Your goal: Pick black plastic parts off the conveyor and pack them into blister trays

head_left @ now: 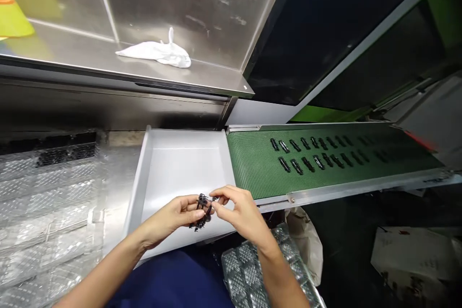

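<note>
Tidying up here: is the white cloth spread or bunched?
Bunched: the white cloth lies heaped on the metal shelf, one tip sticking up.

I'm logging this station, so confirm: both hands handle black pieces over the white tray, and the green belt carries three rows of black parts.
Three is wrong: the head view shows two rows of black parts on the green belt. The rest, left hand and right hand included, stands.

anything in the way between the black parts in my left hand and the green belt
Your right hand is on that side, fingers at the small black parts in your left hand. The white tray's right edge borders the green conveyor belt; nothing else visible intervenes.
</note>
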The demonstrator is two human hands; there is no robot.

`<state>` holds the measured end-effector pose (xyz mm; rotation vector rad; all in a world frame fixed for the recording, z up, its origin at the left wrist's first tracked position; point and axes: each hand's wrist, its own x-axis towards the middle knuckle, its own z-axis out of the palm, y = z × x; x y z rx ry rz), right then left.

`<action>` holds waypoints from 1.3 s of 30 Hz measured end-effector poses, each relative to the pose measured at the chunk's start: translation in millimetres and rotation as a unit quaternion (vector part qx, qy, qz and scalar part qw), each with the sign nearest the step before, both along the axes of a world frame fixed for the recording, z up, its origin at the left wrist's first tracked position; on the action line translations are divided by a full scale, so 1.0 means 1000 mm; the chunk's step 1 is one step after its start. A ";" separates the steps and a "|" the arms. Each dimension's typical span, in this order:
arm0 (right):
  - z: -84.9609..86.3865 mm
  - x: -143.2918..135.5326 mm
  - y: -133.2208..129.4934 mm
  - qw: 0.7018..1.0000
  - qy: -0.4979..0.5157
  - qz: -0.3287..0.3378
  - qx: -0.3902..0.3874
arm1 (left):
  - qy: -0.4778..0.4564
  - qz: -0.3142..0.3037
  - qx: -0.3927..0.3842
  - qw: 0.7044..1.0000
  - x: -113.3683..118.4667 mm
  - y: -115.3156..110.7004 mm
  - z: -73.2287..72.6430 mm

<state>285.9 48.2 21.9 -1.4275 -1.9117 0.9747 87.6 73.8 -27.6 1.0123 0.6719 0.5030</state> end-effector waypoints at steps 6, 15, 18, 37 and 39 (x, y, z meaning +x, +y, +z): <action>-0.014 -0.025 0.000 0.997 0.047 -0.006 0.063 | -0.063 0.099 -0.095 0.989 -0.010 -0.015 -0.003; -0.016 -0.025 0.002 0.987 0.004 0.088 0.136 | -0.120 0.119 -0.163 0.972 -0.021 -0.011 0.000; -0.018 -0.023 0.004 0.987 0.012 0.085 0.137 | -0.128 0.110 -0.171 0.971 -0.018 -0.010 0.001; -0.033 0.107 0.084 0.936 -0.103 -0.311 0.129 | -0.091 0.088 -0.208 0.970 0.003 -0.002 -0.008; -0.032 0.141 0.109 0.914 -0.119 -0.365 0.131 | -0.084 0.078 -0.207 0.972 0.008 -0.001 -0.007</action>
